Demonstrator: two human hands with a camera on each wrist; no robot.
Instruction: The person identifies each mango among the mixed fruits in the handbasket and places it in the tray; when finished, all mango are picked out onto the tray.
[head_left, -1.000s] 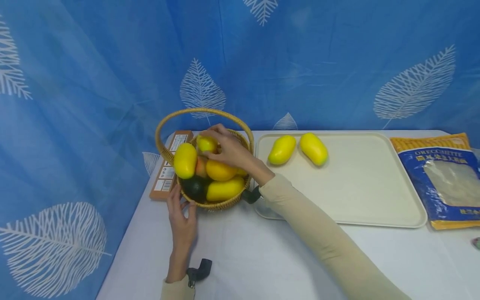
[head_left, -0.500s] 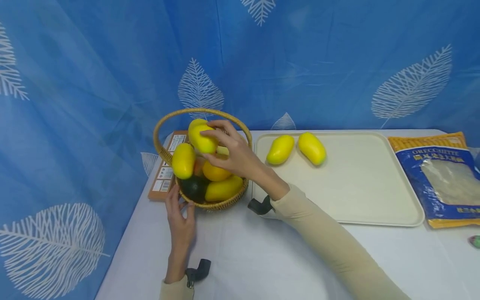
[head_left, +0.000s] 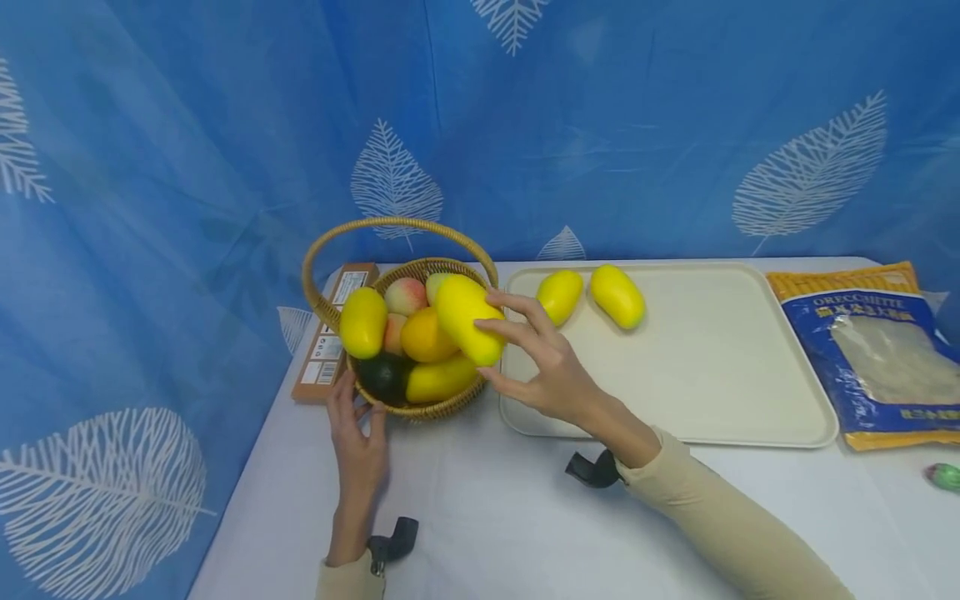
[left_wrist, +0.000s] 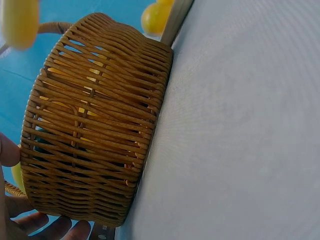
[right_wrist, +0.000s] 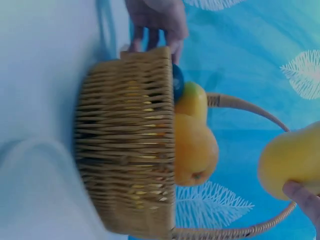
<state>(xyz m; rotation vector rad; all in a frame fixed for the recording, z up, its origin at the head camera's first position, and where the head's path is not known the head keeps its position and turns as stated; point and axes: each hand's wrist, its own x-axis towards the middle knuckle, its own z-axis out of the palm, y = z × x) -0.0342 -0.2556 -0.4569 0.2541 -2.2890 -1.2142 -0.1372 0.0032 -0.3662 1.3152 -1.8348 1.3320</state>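
My right hand [head_left: 558, 371] pinches a yellow mango [head_left: 467, 317] between thumb and fingertips, above the right rim of a wicker basket [head_left: 442, 408]. The right wrist view shows the same mango [right_wrist: 295, 160] beside the arched handle. My left hand [head_left: 360, 442] holds the basket at its front left, thumb at the rim and fingers along the outer wall. Inside the basket lie another mango [head_left: 363, 322], an orange [head_left: 429, 335], a peach [head_left: 406, 295], a dark green avocado [head_left: 384, 377] and a long yellow fruit [head_left: 440, 379]. Fruit beneath is hidden.
Right of the basket lies a cream tray [head_left: 712, 367] bearing two mangoes [head_left: 618, 297] near its back left. A blue and orange pasta bag [head_left: 870, 350] lies beyond it. A brown box [head_left: 315, 371] sits behind the basket's left side; a small green object [head_left: 943, 477] lies far right.
My right hand has lifted the mango out of the basket's back and carried it right and toward me, uncovering the peach. My left hand has stayed at the basket.
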